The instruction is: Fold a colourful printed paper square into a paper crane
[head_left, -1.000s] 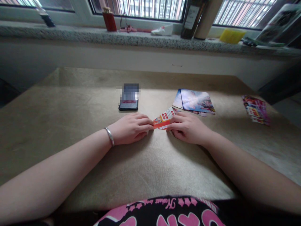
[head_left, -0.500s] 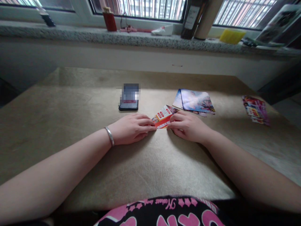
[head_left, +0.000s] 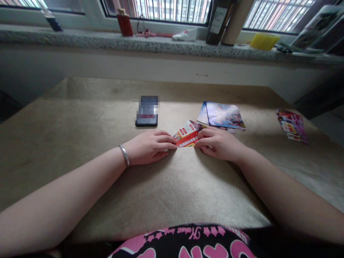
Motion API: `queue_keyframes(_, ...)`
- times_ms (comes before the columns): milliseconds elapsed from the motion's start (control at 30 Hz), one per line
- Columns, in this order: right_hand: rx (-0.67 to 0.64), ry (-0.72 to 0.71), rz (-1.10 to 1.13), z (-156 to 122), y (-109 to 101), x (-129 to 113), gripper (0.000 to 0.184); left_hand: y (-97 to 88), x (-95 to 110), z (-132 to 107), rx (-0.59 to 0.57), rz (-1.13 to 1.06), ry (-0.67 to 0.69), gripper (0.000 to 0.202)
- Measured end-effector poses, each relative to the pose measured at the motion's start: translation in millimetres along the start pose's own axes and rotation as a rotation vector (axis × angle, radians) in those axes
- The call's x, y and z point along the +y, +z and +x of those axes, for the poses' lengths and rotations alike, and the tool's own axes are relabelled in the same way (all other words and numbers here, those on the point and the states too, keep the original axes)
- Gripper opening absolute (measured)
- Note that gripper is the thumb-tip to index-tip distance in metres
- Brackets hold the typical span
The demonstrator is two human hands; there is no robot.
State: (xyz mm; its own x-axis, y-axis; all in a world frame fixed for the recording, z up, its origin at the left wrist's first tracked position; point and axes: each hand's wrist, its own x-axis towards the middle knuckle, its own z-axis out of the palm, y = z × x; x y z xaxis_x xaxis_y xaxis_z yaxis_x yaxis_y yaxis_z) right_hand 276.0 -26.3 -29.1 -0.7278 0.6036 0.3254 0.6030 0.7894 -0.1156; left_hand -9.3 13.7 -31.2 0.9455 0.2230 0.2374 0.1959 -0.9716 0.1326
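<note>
A small red, white and orange printed paper (head_left: 186,136) lies folded on the tan table (head_left: 80,122) right in front of me. My left hand (head_left: 149,147), with a silver bracelet at the wrist, pinches the paper's left edge with curled fingers. From the other side my right hand (head_left: 219,144) pinches its right edge, fingers pressed together. Both hands rest on the table surface. The part of the paper under my fingers is hidden.
A dark phone (head_left: 147,111) lies just beyond my left hand. Blue picture sheets (head_left: 223,114) sit behind my right hand, and colourful leaflets (head_left: 292,124) lie near the right edge. The stone windowsill (head_left: 80,39) carries a red cup (head_left: 125,23), bottles and a yellow item (head_left: 264,41).
The paper has been folded tighter and its near edge lifted a little. My right hand shifted slightly right and back; my left hand stayed nearly still.
</note>
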Motion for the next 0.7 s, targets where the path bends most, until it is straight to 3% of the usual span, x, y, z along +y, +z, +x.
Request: queue_keyframes(700,-0.077,0.055,0.045,-15.9,-9.1,15.4,0.019,-0.6,-0.1,0.0,-0.004,-0.027,-0.02,0.032)
